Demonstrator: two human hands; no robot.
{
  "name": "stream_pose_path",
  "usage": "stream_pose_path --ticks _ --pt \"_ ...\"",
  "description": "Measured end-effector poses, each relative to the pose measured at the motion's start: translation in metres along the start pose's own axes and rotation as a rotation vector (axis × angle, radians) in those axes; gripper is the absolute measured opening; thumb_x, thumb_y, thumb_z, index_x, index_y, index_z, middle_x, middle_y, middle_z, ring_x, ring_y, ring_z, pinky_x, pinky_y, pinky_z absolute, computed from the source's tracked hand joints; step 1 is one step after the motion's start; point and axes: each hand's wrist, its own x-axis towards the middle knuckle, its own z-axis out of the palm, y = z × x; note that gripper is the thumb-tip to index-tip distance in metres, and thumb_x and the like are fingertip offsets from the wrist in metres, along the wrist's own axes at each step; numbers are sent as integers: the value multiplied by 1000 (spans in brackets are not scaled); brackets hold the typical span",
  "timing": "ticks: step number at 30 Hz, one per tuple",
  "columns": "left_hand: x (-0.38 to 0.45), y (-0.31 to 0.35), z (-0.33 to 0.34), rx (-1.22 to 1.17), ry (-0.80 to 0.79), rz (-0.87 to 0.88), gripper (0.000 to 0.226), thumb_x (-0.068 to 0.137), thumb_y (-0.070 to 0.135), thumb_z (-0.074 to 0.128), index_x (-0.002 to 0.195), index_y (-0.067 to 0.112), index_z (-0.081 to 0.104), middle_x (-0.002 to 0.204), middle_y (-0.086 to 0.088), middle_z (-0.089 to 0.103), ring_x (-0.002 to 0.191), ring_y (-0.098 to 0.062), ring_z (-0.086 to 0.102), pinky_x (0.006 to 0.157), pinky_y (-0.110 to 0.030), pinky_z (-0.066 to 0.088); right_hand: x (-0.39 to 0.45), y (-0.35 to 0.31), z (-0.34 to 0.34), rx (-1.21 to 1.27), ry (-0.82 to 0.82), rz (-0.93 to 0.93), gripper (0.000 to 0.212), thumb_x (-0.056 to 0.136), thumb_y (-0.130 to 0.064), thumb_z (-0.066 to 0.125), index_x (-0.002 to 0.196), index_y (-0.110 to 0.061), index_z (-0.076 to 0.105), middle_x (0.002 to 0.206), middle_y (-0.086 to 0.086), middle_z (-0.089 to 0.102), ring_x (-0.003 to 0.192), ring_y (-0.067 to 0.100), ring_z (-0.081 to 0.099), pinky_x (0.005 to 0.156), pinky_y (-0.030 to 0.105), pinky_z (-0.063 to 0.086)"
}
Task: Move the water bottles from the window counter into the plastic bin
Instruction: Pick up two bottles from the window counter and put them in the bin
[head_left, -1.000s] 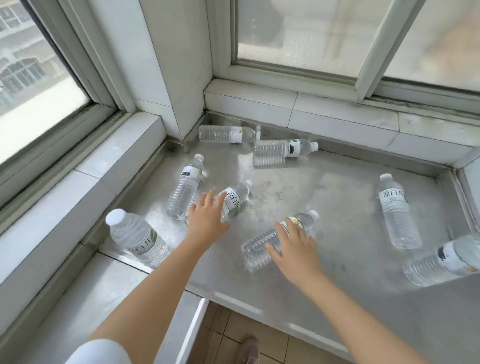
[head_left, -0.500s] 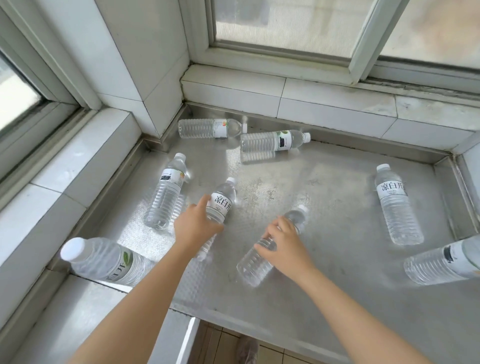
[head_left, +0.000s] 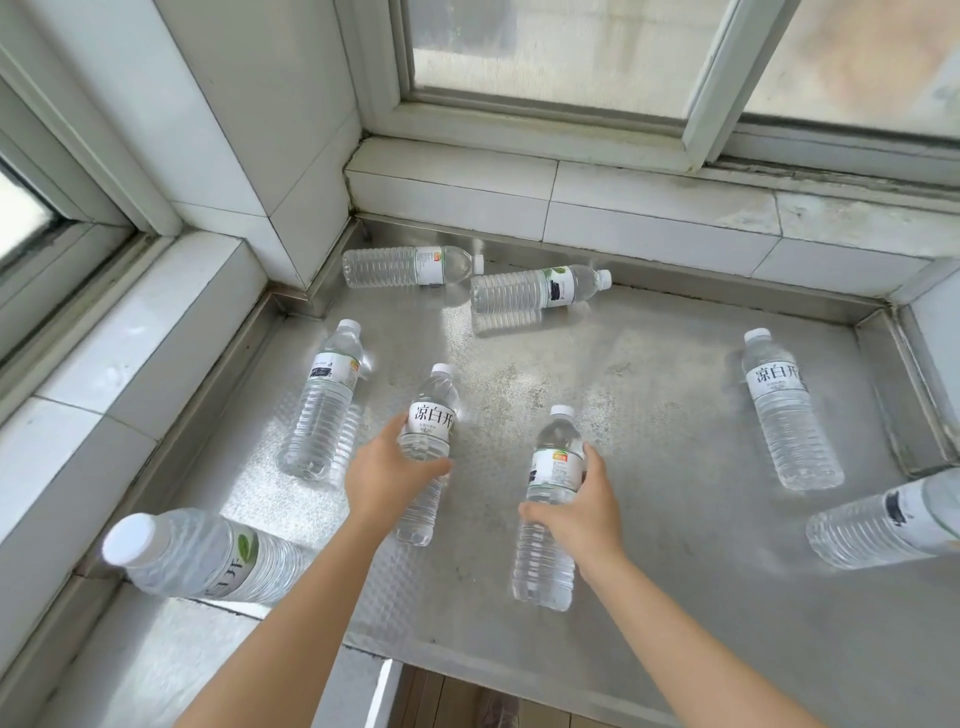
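Observation:
Several clear water bottles with white caps lie on the steel window counter (head_left: 675, 415). My left hand (head_left: 387, 470) grips one white-labelled bottle (head_left: 428, 431) around its middle. My right hand (head_left: 582, 512) grips another bottle (head_left: 550, 519) with a green-topped label. Both held bottles point cap-away from me. Loose bottles lie beside them: one to the left (head_left: 324, 400), two at the back (head_left: 410, 266) (head_left: 535, 288), one at the right (head_left: 784, 410), one at the far right edge (head_left: 883, 525) and one at the near left (head_left: 202, 556). The plastic bin is not in view.
Tiled ledges and window frames (head_left: 696, 135) wall in the counter at the left and back. A raised steel lip (head_left: 904, 384) bounds its right side. The counter's front edge (head_left: 519, 686) drops to a tiled floor below.
Both hands have closed around their bottles. The two bottles have turned from slanting to pointing straight away from me, and the view has shifted slightly to the right.

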Motion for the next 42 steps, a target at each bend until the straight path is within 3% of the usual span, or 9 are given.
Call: stream_pose_path --ticks 4,9,13,19,28,31,36,39,42 --pt "-5 -2 1 -120 -24 -36 77 61 45 85 131 34 56 88 7 72 80 -13 69 68 -30 53 -2 -1 -10 72 -34 -9 106 53 -10 83 142 -32 30 104 -16 55 88 11 64 79 35 54" --pt "-30 9 -1 -237 -43 21 79 62 38 87 134 38 53 99 4 70 88 -8 64 70 -27 48 -15 1 -30 44 -78 -104 107 54 -10 84 143 -38 30 123 -9 53 94 1 58 79 28 50" --pt "-56 28 -1 -317 -56 86 76 60 38 89 128 46 55 93 11 68 88 1 62 72 -27 50 -33 5 -54 47 -46 -171 105 56 -11 84 143 -38 32 128 -11 49 107 7 55 73 17 44" --pt "-99 58 14 -430 -126 165 81 45 50 86 119 59 55 96 10 71 89 -13 71 83 -46 57 -73 22 -102 87 54 -229 103 55 -11 85 139 -42 34 123 -13 50 103 8 58 76 17 46" --pt "-204 103 40 -438 -231 369 88 52 46 91 132 48 52 103 9 70 87 -12 71 86 -45 57 -165 76 -184 126 258 -269 102 54 -14 86 136 -46 35 122 -16 53 104 1 55 77 16 44" --pt "-249 115 49 -438 -265 434 89 53 44 92 132 47 52 103 10 69 84 -13 71 84 -46 58 -206 102 -211 158 337 -253 98 55 -11 85 133 -47 37 121 -17 53 99 -9 55 70 7 44" --pt "-334 130 67 -430 -382 562 86 51 45 92 127 53 53 103 12 68 85 -13 71 79 -45 60 -293 148 -251 187 480 -225 100 56 -11 86 136 -45 37 114 -27 51 89 -12 57 66 4 42" --pt "-388 137 80 -429 -481 649 80 53 40 93 120 56 53 102 12 70 86 -13 71 79 -44 60 -345 176 -271 187 576 -188 100 53 -13 85 135 -46 38 113 -22 57 96 -4 59 78 19 49" --pt "-439 147 95 -431 -586 708 74 48 44 90 106 71 52 99 11 72 81 -11 72 78 -44 60 -398 202 -291 210 687 -139 100 55 -10 85 135 -45 38 113 -25 54 94 -13 55 70 5 44"
